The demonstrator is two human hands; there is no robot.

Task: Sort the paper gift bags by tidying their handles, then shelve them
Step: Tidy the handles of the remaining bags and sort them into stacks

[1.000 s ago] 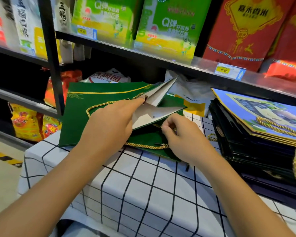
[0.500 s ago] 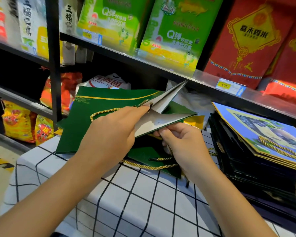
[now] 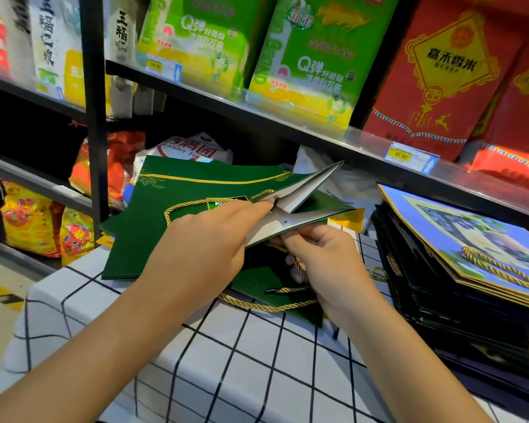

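Observation:
A flat green paper gift bag [image 3: 177, 196] with gold trim is held above the checked tablecloth [image 3: 226, 370], its white-lined mouth spread open toward the right. My left hand [image 3: 208, 251] grips the bag's upper flap at the mouth, beside a gold rope handle [image 3: 180, 207] lying on the green face. My right hand [image 3: 324, 264] pinches the lower flap's edge from beneath, with a second gold rope handle [image 3: 266, 306] hanging under it. More green bags lie below, mostly hidden.
A stack of dark gift bags topped by a blue printed bag [image 3: 458, 239] with gold rope stands at the right. A black shelf edge [image 3: 287, 123] with price tags runs above, holding green and red boxes. Snack packs [image 3: 31, 221] fill lower left shelves.
Both hands have lifted the green bag a little and its mouth has spread wider. My right hand moved from the rope handle up to the lower flap's edge.

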